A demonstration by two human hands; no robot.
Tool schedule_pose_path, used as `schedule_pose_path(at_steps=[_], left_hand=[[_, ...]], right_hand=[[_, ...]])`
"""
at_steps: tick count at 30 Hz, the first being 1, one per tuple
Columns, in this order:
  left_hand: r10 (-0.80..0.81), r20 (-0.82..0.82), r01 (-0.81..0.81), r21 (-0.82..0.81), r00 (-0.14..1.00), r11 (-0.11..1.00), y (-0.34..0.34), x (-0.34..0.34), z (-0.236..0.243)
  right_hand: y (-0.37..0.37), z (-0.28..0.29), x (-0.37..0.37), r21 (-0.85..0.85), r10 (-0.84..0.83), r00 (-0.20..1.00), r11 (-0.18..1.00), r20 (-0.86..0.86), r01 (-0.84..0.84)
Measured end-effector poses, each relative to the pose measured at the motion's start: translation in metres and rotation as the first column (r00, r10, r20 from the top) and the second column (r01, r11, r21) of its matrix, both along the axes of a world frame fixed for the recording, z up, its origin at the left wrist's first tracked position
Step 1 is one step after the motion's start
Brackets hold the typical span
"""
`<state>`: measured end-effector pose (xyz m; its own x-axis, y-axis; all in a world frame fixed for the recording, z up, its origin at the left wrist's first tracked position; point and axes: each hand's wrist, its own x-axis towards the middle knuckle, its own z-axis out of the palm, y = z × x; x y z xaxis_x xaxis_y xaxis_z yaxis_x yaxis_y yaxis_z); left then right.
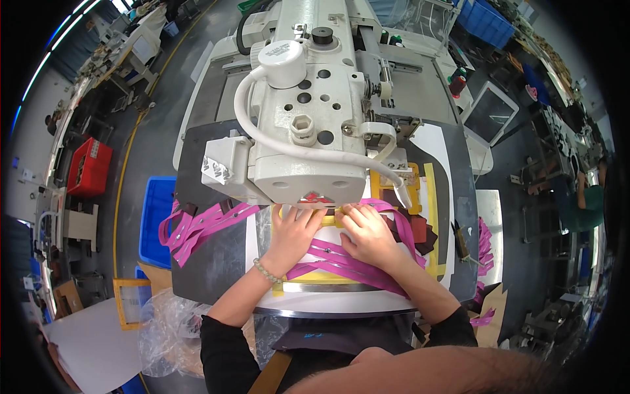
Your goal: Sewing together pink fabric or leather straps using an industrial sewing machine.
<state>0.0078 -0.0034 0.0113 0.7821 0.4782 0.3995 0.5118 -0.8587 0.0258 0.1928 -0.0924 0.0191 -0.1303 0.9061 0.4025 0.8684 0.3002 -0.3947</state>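
Observation:
Both my hands lie side by side under the front of a white industrial sewing machine head (308, 174). My left hand (293, 236), a beaded bracelet at its wrist, stretches its fingers over a yellow frame (328, 221); the machine hides some fingertips. From the right, my right hand (369, 236) rests on the same frame, fingers bent forward and thumb apart. Whether either hand touches a small piece there cannot be made out. Magenta zipper strips (367, 276) with metal pulls pass beneath my right forearm. More magenta zippers (197, 233) lie left of the machine head.
Dark brown and red fabric pieces (420, 230) lie right of my right hand. A small tool (461, 243) sits at the table's right edge. Left of the table stands a blue bin (156, 220), with clear plastic wrap (174, 331) below it. A red crate (90, 167) stands farther left.

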Motion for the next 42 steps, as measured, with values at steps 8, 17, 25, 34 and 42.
schedule_pose_path(at_steps=[8, 17, 25, 34, 42], left_hand=[[-0.017, -0.022, 0.015, -0.069, 1.000, 0.998, 0.019, -0.013, -0.004], [-0.088, 0.066, 0.110, -0.565, 0.994, 0.817, 0.077, -0.018, -0.012], [-0.130, 0.086, 0.142, -0.841, 0.988, 0.521, 0.089, -0.004, -0.007], [0.002, 0.098, 0.087, -0.888, 0.995, 0.452, 0.079, 0.000, -0.009], [0.061, 0.172, 0.119, -0.859, 0.983, 0.497, 0.068, -0.003, -0.006]], right_hand=[[0.011, -0.006, -0.006, 0.022, 0.030, 1.000, 0.999, -0.005, -0.030], [0.022, -0.010, 0.010, 0.069, -0.001, 0.999, 0.998, 0.051, -0.003], [0.018, -0.011, 0.017, 0.031, -0.001, 1.000, 1.000, 0.017, 0.001], [0.017, -0.013, 0.018, 0.058, -0.003, 0.999, 0.998, 0.053, 0.000], [0.017, -0.013, 0.018, 0.052, 0.001, 0.996, 0.999, 0.087, -0.005]])
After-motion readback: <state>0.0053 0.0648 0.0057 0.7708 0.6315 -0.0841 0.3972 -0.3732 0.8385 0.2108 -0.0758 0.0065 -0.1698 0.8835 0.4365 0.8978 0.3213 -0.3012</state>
